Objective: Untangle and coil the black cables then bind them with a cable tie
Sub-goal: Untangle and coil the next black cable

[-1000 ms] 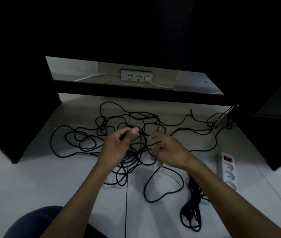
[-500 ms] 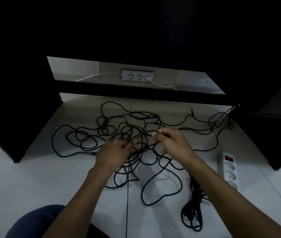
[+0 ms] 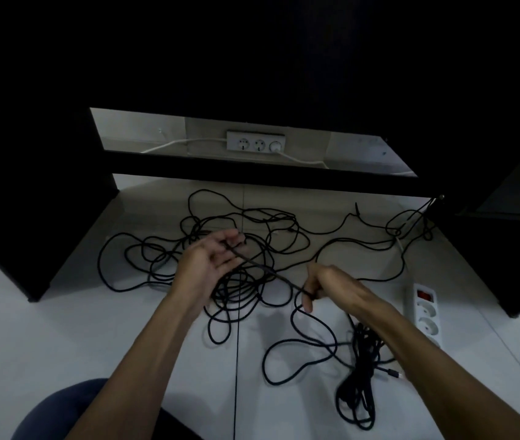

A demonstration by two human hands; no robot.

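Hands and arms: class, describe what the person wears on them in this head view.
Nothing is worn: the left hand and the right hand are bare, without gloves, rings or watch in view. Both forearms are bare, with no sleeves showing.

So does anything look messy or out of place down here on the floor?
Yes: the black cables sprawl in tangled, overlapping loops across the floor tiles, and a white power strip lies loose beside them.

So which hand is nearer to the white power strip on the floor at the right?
The right hand. It pinches the black cable just left of the white power strip. The left hand is further left, above the tangle, with the cable across its open fingers.
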